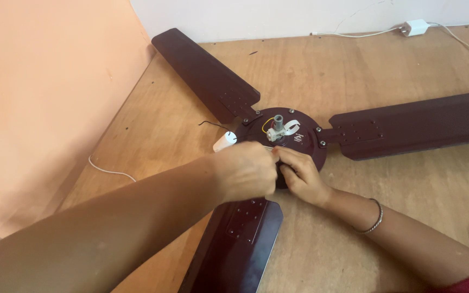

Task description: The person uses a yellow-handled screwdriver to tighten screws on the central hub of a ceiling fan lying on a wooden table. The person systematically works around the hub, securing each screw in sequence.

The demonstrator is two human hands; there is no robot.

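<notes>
Closest to me, my left forearm runs up from the lower left corner, long and nearly straight, and ends in my left hand (243, 171), curled into a loose fist over the near rim of the fan hub (291, 135). Its fingers are bunched narrow; whatever they pinch is hidden beneath them, so I cannot tell what, if anything, they hold. My right hand (301, 174) comes in from the lower right, wrist bent, a thin bangle (374, 218) on the forearm. Its fingers are folded against the hub's front edge, touching my left hand's knuckles; I cannot tell if they grip anything.

The fan lies flat on the wooden desk (397, 190), hub up, with a short grey shaft (277, 128) and a yellow wire at its middle. One dark blade (204, 73) points to the far left corner, one blade (419, 125) stretches right, and the near blade (237, 244) passes under my left arm toward me. A small white piece (225, 142) with a black wire sits just beside the hub on the left.

An orange wall (39, 108) hems the desk's left edge closely. Open wood lies to the right of my hands and behind the hub, up to a white plug (414, 27) and cord near the back wall.
</notes>
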